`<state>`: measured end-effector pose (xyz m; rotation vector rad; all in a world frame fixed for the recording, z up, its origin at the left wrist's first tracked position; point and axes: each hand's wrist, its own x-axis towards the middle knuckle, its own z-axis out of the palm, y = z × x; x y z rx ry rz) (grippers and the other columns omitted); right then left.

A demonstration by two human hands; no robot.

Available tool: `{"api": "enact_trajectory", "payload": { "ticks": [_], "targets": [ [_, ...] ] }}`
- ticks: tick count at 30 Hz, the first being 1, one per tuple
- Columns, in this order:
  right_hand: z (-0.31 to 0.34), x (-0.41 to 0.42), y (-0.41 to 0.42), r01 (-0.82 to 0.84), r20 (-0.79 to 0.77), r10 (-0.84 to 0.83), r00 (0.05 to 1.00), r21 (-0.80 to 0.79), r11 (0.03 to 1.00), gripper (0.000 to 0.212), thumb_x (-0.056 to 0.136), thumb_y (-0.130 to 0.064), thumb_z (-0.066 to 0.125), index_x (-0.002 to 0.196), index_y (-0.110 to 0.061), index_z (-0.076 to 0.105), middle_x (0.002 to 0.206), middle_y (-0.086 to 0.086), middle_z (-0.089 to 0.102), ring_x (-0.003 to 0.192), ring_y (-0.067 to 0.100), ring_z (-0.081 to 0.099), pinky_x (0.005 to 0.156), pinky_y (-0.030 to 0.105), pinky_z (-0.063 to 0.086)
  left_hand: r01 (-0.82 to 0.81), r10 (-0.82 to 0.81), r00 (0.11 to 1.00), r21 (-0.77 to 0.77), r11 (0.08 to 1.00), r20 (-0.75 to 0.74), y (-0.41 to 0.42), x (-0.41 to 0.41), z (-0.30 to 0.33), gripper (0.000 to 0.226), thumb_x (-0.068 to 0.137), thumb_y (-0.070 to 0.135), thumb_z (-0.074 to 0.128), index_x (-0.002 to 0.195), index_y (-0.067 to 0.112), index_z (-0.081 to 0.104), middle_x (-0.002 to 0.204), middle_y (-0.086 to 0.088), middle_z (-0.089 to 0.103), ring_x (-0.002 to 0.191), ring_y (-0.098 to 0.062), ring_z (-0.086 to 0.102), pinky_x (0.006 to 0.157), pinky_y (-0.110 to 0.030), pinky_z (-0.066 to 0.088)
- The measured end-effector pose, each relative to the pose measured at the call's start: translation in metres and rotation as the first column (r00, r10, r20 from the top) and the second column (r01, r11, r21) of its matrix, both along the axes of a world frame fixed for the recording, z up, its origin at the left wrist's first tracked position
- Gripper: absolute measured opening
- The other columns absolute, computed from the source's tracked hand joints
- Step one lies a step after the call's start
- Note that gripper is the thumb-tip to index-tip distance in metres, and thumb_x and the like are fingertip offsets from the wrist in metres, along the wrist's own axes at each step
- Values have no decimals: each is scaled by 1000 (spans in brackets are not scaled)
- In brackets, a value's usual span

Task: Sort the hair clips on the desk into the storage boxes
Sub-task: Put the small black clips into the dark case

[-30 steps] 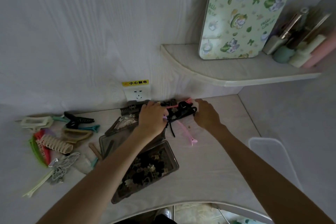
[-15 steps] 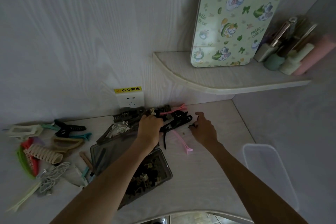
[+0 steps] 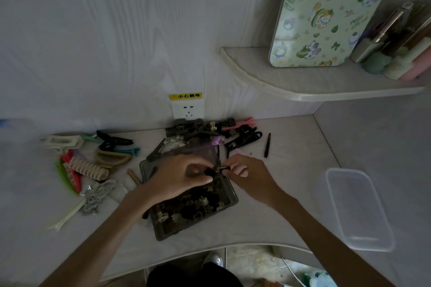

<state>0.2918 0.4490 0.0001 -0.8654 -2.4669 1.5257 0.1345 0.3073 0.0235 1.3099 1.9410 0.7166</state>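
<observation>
Both hands pinch one small dark clip point(image 3: 215, 170) over the dark box point(image 3: 229, 196): left hand point(image 3: 184, 176), right hand point(image 3: 247, 170) (grips closed). Release low, inside the rim.

The table point(image 3: 268, 212) is pale whitish with a faint wood grain, as is the wall. The storage box point(image 3: 229, 196) is smoky grey and see-through, filled with dark brown and black small clips with a few cream ones. Left of it lie a cream comb clip point(image 3: 89, 168), a green clip point(image 3: 63, 176), a teal clip point(image 3: 129, 151) and a black claw clip point(image 3: 114, 140). A pink clip point(image 3: 238, 125) sits at the back. The clear lid point(image 3: 359, 207) is colourless (almost milky). The tin point(image 3: 326, 11) is light green, printed with cartoon cats and clovers.
</observation>
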Motion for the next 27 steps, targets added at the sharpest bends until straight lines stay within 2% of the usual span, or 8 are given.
{"api": "enact_trajectory", "payload": {
  "ticks": [2,4,7,10,15,18,23,27],
  "targets": [
    [3,-7,-10,-130,45,128,991,37,991,13,85,-25,65,98,-25,67,85,-15,65,76,-9,57,67,4,41,25,-21,999,-126,992,33,-18,-5,5,35,78,45,68,111,35,62,104,22,63,91,7,58,81,-16,49],
    [0,-8,-12,-241,129,221,967,171,955,21,88,-25,62,108,-23,65,96,-8,68,85,-6,56,73,5,40,-37,19,997,-262,964,-69,-35,-10,5,23,80,44,67,99,33,64,96,18,63,87,3,59,81,-21,50],
    [-5,-6,-14,-319,244,248,938,318,893,30,89,-15,57,119,-19,61,106,6,63,103,15,53,85,23,44,-157,-39,946,-560,813,-321,-57,-14,3,24,86,46,59,81,22,60,78,6,62,79,-12,62,78,-29,50],
    [-7,-2,-14,-336,323,207,923,418,844,32,89,-15,54,120,-19,60,110,7,62,110,18,50,84,27,42,-130,-101,954,-692,710,-284,-58,-2,1,31,90,45,52,73,19,49,66,3,59,70,-17,63,78,-31,52],
    [-3,25,13,-257,467,41,883,409,876,25,89,-19,51,110,-26,64,95,0,59,106,17,48,68,27,39,-132,-68,942,-548,826,-329,-24,23,-12,29,89,39,56,108,17,54,89,-2,67,91,-19,66,84,-37,53],
    [0,48,38,-179,515,-65,855,410,894,24,90,-17,50,105,-25,67,92,2,65,104,18,49,67,26,37,-107,-2,976,-489,866,-218,7,33,-21,24,88,32,60,101,12,64,92,-3,73,86,-18,69,84,-36,54],
    [3,72,82,-19,531,-261,806,464,886,26,88,-14,47,90,-22,72,94,8,72,85,25,63,72,31,51,-87,58,993,-306,948,-102,66,49,-35,18,87,28,62,94,13,69,89,-4,74,81,-17,70,79,-37,56],
    [7,69,104,69,509,-405,760,555,829,25,90,-14,45,84,-11,69,89,12,68,82,29,62,67,29,46,-71,58,995,-166,983,-84,101,60,-40,18,88,27,60,95,14,70,92,-4,74,87,-17,68,82,-32,53]
  ]
}}
